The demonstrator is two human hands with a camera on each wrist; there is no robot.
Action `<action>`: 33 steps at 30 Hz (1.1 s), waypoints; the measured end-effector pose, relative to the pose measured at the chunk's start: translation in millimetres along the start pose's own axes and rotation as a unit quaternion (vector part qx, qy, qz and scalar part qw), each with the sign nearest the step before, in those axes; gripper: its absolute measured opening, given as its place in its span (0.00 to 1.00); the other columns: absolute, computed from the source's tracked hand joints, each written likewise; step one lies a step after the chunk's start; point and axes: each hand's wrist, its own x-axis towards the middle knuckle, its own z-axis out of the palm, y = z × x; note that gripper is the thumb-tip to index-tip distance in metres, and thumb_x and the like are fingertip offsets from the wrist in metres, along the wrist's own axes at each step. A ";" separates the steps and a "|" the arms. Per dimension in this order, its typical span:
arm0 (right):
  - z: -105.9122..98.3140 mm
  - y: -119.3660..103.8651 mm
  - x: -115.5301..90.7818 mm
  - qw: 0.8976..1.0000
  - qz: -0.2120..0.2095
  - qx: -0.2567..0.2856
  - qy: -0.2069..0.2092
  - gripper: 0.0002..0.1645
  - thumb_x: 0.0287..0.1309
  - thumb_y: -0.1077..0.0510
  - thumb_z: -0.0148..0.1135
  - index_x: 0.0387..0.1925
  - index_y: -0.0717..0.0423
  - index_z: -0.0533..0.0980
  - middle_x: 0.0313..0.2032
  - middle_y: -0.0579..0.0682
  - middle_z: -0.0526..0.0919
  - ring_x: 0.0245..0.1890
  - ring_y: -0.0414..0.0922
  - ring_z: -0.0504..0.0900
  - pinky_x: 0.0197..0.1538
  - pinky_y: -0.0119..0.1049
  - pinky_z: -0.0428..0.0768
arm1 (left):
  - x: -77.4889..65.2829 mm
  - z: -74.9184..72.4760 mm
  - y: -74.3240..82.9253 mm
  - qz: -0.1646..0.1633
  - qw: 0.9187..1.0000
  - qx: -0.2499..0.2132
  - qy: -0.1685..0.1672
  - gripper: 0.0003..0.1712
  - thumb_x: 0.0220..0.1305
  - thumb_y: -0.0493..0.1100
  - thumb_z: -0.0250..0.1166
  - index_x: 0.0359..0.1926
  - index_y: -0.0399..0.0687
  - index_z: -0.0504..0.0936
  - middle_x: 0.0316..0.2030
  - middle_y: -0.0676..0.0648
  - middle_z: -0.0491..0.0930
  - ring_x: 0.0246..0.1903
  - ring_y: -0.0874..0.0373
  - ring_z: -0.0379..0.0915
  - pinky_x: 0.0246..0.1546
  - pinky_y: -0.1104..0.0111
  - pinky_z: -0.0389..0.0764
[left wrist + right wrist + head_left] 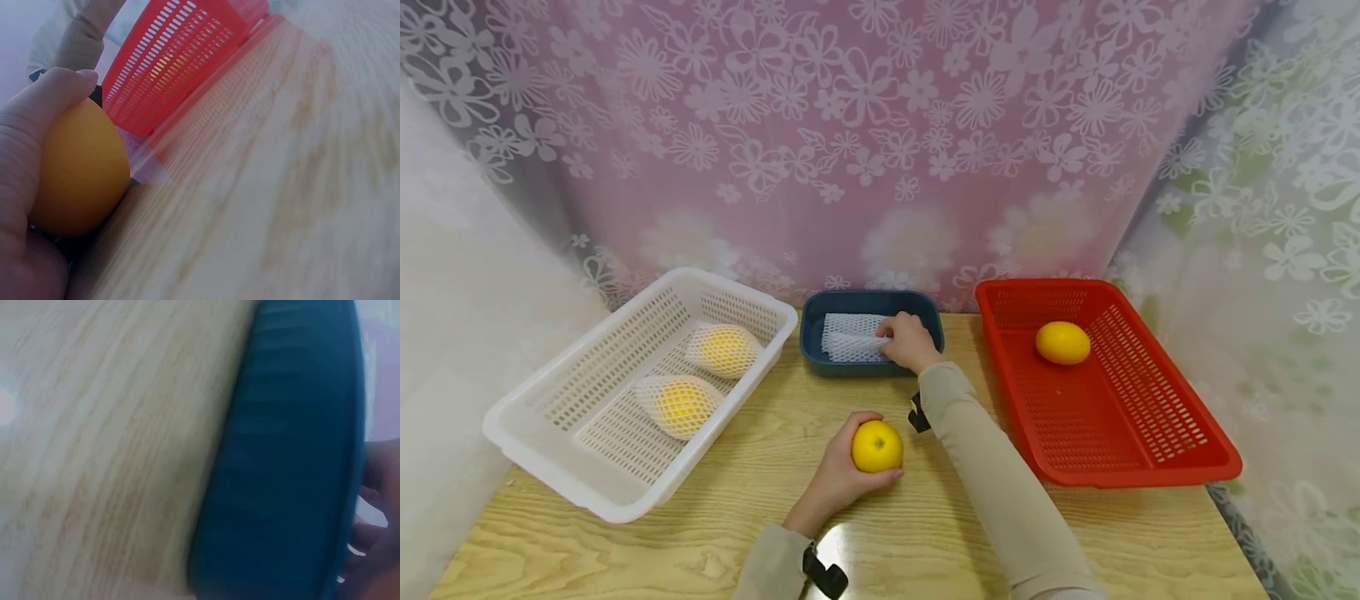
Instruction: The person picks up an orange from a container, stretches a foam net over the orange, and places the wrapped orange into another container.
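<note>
- Near the middle of the pale wood-grain table (752,492), a smooth, rounded yellow fruit (877,447) sits in the left hand (837,468), before the blue dish and between the two baskets.
- Its small greenish end mark faces up toward the head camera; its long axis is seen nearly end-on, so the outline looks round.
- The left hand's fingers and thumb curve round its sides, gripping it; whether it touches the table cannot be told.
- The right hand (912,342) reaches into a dark blue rectangular dish (850,369), fingers bent, tips at the right end of the white foam-mesh sleeves (850,348); how firmly they pinch, if at all, cannot be told.
- These sleeves lie flat, long axis left to right.
- At left, a white slotted plastic basket (621,454) holds two mesh-wrapped yellow fruits (683,407), both lying lengthwise roughly left to right.
- At right, a red slotted plastic basket (1090,425) holds one bare oval yellow fruit (1063,343), also lying left to right.
</note>
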 end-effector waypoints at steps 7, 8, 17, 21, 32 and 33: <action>-17.7 -1.1 -2.3 0.998 -0.025 0.021 0.054 0.10 0.61 0.63 0.63 0.45 0.56 0.82 0.45 0.53 0.79 0.42 0.50 0.76 0.47 0.46 0.78 | 1.4 0.8 -1.1 -0.002 1.000 0.002 -0.002 0.42 0.46 0.39 0.81 0.62 0.45 0.70 0.54 0.49 0.76 0.46 0.57 0.75 0.49 0.60 0.76; -21.3 -1.8 -2.2 0.997 -0.031 0.019 0.061 0.09 0.61 0.63 0.64 0.44 0.56 0.82 0.43 0.53 0.79 0.41 0.50 0.76 0.45 0.46 0.78 | 2.0 1.5 -3.8 -0.002 1.000 0.002 -0.002 0.43 0.46 0.39 0.81 0.62 0.45 0.70 0.54 0.49 0.76 0.47 0.57 0.75 0.49 0.60 0.76; -58.6 -23.3 -17.4 0.986 -0.060 0.067 0.141 0.06 0.60 0.60 0.65 0.40 0.55 0.83 0.38 0.52 0.83 0.37 0.50 0.77 0.44 0.47 0.79 | 9.3 7.5 -40.3 0.007 1.000 0.000 0.008 0.47 0.44 0.41 0.83 0.65 0.48 0.68 0.56 0.54 0.75 0.51 0.55 0.73 0.54 0.56 0.74; -72.3 -37.9 -30.9 0.978 -0.062 0.068 0.186 0.05 0.60 0.58 0.65 0.38 0.52 0.83 0.38 0.50 0.83 0.37 0.49 0.77 0.42 0.47 0.78 | 9.5 6.5 -43.2 0.017 1.000 -0.003 0.015 0.48 0.42 0.45 0.83 0.64 0.48 0.69 0.55 0.56 0.75 0.51 0.57 0.73 0.55 0.56 0.73; -91.8 -69.2 -77.6 0.961 -0.090 0.087 0.246 0.07 0.59 0.57 0.66 0.40 0.51 0.81 0.37 0.48 0.80 0.35 0.47 0.74 0.40 0.41 0.78 | 6.8 7.0 -40.9 0.019 1.000 -0.015 0.015 0.47 0.43 0.44 0.83 0.64 0.46 0.69 0.55 0.56 0.75 0.51 0.56 0.74 0.55 0.56 0.74; -91.5 -70.4 -81.6 0.959 -0.097 0.097 0.249 0.07 0.59 0.58 0.66 0.40 0.52 0.81 0.37 0.48 0.80 0.34 0.47 0.74 0.39 0.40 0.79 | 6.4 6.7 -40.4 0.019 1.000 -0.018 0.014 0.47 0.43 0.43 0.83 0.64 0.46 0.69 0.55 0.56 0.75 0.51 0.56 0.73 0.55 0.56 0.74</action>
